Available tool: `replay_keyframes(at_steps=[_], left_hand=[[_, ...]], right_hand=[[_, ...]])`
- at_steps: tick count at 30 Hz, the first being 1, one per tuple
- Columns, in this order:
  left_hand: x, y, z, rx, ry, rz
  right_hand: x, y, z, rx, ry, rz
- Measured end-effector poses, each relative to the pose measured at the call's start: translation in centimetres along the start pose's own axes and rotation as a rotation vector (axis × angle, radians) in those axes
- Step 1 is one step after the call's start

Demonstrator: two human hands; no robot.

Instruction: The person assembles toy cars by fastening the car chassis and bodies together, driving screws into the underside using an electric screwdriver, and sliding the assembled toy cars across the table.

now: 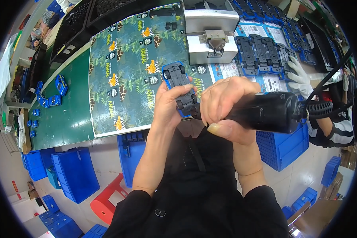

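Observation:
My left hand (165,106) holds a blue toy car (174,74) belly up, its black underside and wheels turned toward me. The thumb lies across that underside. Wrapped in my right hand (228,107) is a black electric screwdriver (267,113), lying roughly level with its cable end to the right. Its tip points at the near end of the car's underside; whether it touches a screw there is hidden by my fingers.
Beyond my hands stands a metal fixture (210,45) on a printed sheet (135,75). Upturned toy cars (261,53) line the right, near a co-worker's gloved hand (300,77). Small blue cars (53,99) sit left. Below are blue crates (75,174) and a red stool (107,200).

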State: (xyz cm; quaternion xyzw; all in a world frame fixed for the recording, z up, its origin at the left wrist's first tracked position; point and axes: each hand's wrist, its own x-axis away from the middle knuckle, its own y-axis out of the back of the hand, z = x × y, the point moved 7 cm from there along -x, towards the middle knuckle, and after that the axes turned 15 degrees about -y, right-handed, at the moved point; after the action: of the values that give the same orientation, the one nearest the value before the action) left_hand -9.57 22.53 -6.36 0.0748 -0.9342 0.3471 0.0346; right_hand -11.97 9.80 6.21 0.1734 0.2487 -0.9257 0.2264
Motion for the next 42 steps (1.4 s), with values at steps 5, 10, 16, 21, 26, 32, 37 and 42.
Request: replay_keyframes(at_steps=[5,10,16,21,26,32,37,42], left_hand=[[-0.2,-0.2,0.3,0.004,-0.010,0.035],[-0.3,0.0,0.4,0.010,-0.009,0.046],[-0.3,0.9,-0.3,0.206,0.040,0.087],[0.0,0.1,-8.2,-0.970,-0.739,0.501],[0.8,4.5,-11.9,-1.868,-0.884,0.877],[3.2,18.2,-24.0,-2.463,-0.786,0.528],[7.4,23.0,-26.6,-2.403,-0.830,0.313],[6.2,14.2,-19.6,-1.960,-1.104,0.508]], right_hand=[[0.1,0.3,0.4,0.023,-0.001,-0.019],[0.4,0.2,0.4,0.044,-0.020,0.000],[1.2,0.2,2.2,-0.011,0.003,-0.016],[2.4,4.4,4.3,0.171,0.101,-0.258],[3.1,8.1,1.8,0.235,-0.071,-0.343],[1.8,8.9,0.6,0.225,-0.122,-0.367],[1.7,9.6,0.5,0.236,-0.107,-0.342],[3.6,10.5,1.8,0.209,-0.087,-0.413]])
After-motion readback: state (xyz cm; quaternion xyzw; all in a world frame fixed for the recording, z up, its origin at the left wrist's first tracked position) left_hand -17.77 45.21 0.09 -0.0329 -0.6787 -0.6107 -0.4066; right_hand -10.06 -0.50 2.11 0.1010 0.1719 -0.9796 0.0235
